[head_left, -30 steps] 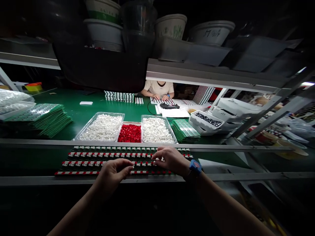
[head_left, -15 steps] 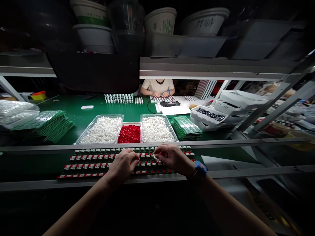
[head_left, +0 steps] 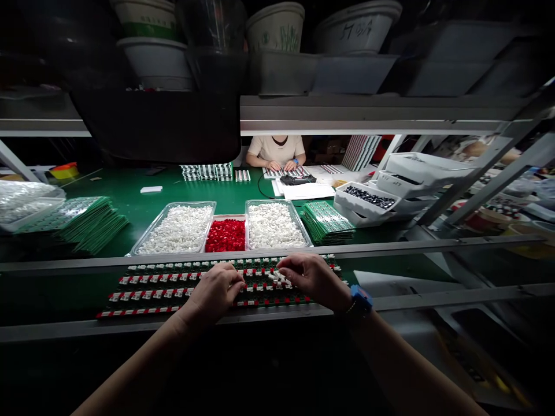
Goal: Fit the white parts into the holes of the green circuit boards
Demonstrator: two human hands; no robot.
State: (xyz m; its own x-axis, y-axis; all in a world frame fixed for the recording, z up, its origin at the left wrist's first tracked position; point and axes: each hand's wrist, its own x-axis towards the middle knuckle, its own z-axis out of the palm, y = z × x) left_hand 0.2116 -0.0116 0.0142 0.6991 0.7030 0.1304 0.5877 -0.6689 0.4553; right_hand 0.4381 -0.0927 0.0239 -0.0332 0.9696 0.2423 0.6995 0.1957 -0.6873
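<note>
Hands (head_left: 213, 290) over boards (head_left: 151, 285); overhead tub (head_left: 368, 41) handwritten, illegible.

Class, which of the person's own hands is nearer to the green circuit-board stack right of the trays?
The right. The right hand is across the metal rail from that green circuit-board stack; the left hand is also across the rail but farther off, to the left.

From seven o'clock the left forearm (head_left: 134, 359) slants inward, the left hand (head_left: 217, 290) aiming at two, fingers bent close to the thumb. From five, the right forearm (head_left: 411, 359) meets it, the right hand (head_left: 313, 277) curled toward ten, thumb beneath the fingers.
</note>
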